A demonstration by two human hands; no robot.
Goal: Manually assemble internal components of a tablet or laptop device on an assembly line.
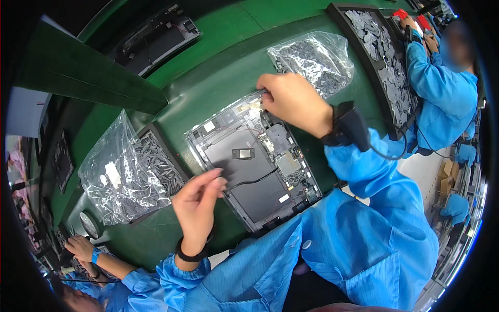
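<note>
An opened laptop chassis lies on the green bench in front of me, its circuit board exposed on the right side. On its dark flat panel rests a small black rectangular part with a silvery middle. My left hand hovers at the chassis's left edge, thumb and fingertips pinched together; anything between them is too small to make out. At the far edge of the chassis, my right hand is closed with its fingers curled down. Its fingertips are partly hidden, and what they grip cannot be seen.
To the left, a clear plastic bag lies over a tray of small dark strips. Another bag of dark pieces lies beyond my right hand, beside a black tray of grey pieces. A green post rises far left. Co-workers sit on both sides.
</note>
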